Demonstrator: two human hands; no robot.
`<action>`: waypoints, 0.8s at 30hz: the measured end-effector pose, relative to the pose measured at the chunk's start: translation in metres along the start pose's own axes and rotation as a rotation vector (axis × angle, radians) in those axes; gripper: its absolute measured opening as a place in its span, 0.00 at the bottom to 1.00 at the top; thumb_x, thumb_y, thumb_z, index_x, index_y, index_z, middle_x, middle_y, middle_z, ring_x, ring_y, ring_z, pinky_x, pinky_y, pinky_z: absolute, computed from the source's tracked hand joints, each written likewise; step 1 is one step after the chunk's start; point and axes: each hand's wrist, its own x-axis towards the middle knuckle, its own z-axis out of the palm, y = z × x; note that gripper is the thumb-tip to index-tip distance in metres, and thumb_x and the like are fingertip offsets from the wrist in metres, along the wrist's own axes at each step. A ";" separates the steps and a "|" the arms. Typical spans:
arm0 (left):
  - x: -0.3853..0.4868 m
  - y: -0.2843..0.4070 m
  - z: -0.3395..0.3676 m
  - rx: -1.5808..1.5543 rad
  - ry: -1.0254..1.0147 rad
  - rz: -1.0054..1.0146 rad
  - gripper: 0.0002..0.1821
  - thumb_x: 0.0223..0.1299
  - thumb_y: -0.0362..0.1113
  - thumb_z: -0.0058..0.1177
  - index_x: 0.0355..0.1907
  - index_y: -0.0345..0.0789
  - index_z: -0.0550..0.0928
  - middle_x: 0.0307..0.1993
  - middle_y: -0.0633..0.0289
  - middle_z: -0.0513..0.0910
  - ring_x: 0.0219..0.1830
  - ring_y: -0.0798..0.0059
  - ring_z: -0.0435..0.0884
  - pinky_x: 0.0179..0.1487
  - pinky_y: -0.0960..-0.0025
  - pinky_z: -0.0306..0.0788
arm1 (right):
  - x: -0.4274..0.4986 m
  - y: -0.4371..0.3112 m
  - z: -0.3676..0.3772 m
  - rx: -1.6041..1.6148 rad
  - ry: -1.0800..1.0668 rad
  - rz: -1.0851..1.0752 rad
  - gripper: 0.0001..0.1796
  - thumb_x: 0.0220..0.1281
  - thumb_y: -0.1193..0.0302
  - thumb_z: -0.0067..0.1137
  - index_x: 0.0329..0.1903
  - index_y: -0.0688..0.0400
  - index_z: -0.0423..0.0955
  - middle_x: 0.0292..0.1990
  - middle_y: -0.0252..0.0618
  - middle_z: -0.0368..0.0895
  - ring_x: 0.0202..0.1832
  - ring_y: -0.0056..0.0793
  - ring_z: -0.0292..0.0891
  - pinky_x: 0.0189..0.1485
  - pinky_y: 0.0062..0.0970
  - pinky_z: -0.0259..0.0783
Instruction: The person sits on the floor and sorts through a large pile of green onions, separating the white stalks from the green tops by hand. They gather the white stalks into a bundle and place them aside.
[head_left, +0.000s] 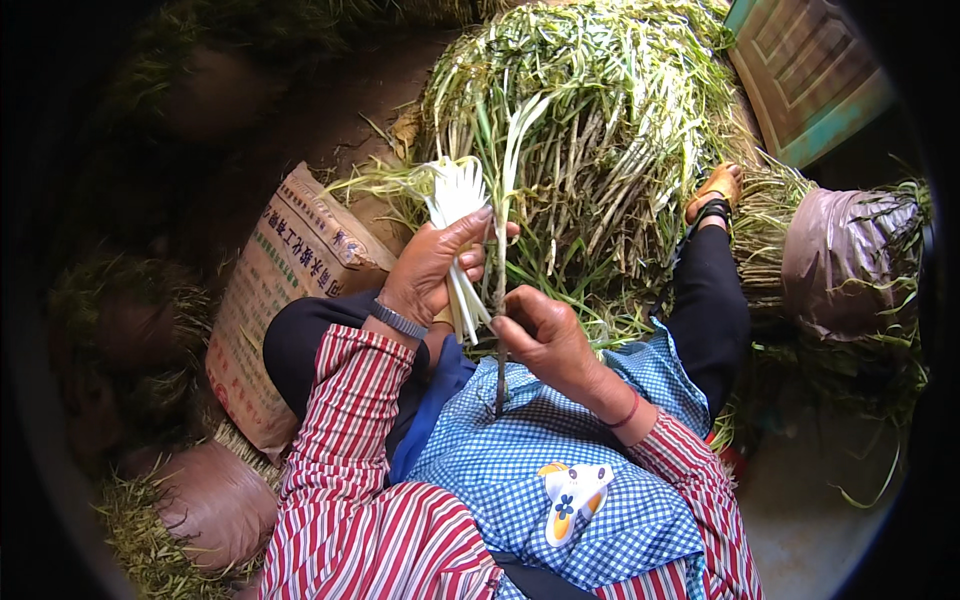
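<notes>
My left hand (442, 266) grips a bundle of peeled white plant shoots (459, 196), their pale ends fanned upward and their other ends hanging below my palm. A long unpeeled stalk (501, 277) with green leaves at its top stands upright beside the bundle, against the fingers of my left hand. My right hand (541, 334) pinches this stalk at its middle between thumb and index finger. The stalk's dark lower end reaches down over my blue checked apron (555, 450). Beyond both hands lies a big heap of leafy stalks (592, 142).
A printed sack (292, 300) stands at my left. Plastic-wrapped bundles of stalks lie at the lower left (214, 502) and at the right (844, 262). A panelled door (806, 75) is at the upper right. My foot (716, 191) rests beside the heap.
</notes>
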 end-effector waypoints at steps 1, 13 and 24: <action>0.000 0.001 0.000 0.042 -0.001 0.018 0.13 0.71 0.36 0.53 0.49 0.27 0.78 0.40 0.51 0.85 0.17 0.92 0.67 0.18 0.87 0.66 | 0.002 0.002 -0.003 -0.021 -0.012 0.031 0.08 0.66 0.72 0.60 0.37 0.63 0.71 0.22 0.36 0.78 0.23 0.21 0.75 0.26 0.25 0.71; 0.005 0.014 0.003 0.057 0.023 0.111 0.09 0.66 0.32 0.59 0.44 0.30 0.79 0.34 0.59 0.86 0.18 0.92 0.68 0.18 0.87 0.63 | 0.031 -0.006 -0.022 0.350 -0.238 0.255 0.08 0.71 0.69 0.56 0.43 0.62 0.75 0.29 0.28 0.78 0.23 0.09 0.66 0.24 0.15 0.66; 0.012 0.010 0.004 0.170 0.039 0.124 0.09 0.65 0.31 0.60 0.46 0.33 0.79 0.28 0.71 0.80 0.20 0.91 0.69 0.22 0.84 0.65 | 0.120 -0.014 -0.035 0.375 0.191 0.090 0.23 0.67 0.57 0.61 0.50 0.66 0.73 0.32 0.31 0.77 0.21 0.09 0.65 0.22 0.13 0.61</action>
